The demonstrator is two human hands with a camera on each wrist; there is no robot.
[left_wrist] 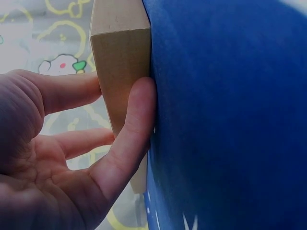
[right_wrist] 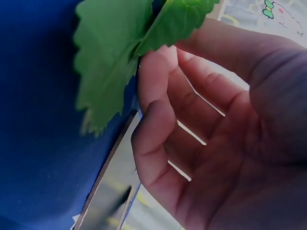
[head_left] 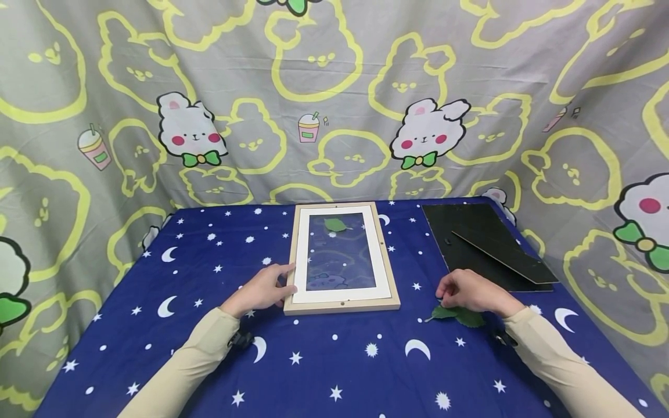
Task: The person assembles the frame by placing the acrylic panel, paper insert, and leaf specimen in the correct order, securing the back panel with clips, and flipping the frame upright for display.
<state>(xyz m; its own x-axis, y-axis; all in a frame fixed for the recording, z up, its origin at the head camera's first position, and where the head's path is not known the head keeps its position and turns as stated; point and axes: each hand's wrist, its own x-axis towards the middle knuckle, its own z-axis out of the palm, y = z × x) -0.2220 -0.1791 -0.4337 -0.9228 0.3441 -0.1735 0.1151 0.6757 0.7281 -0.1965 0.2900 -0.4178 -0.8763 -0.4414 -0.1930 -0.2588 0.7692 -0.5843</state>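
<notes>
A light wooden picture frame [head_left: 342, 310] with a white mat [head_left: 301, 255] lies on the table, and a single green leaf [head_left: 334, 224] sits near the top of its dark window. My left hand [head_left: 263, 287] grips the frame's left side near the lower corner; in the left wrist view one finger lies along the wooden side face. To the right of the frame, my right hand [head_left: 470, 290] is low over two green leaves [head_left: 470, 317]. Thumb and fingertips pinch a toothed leaf [right_wrist: 180, 24], while another leaf [right_wrist: 112, 52] spreads beside it over the blue cloth.
Behind my right hand lies a black backing board [head_left: 455, 223] with its stand flap [head_left: 502, 255] angled across it. A blue cloth [head_left: 334, 360] with white moons and stars covers the table. Patterned grey curtains [head_left: 334, 87] enclose the back and sides.
</notes>
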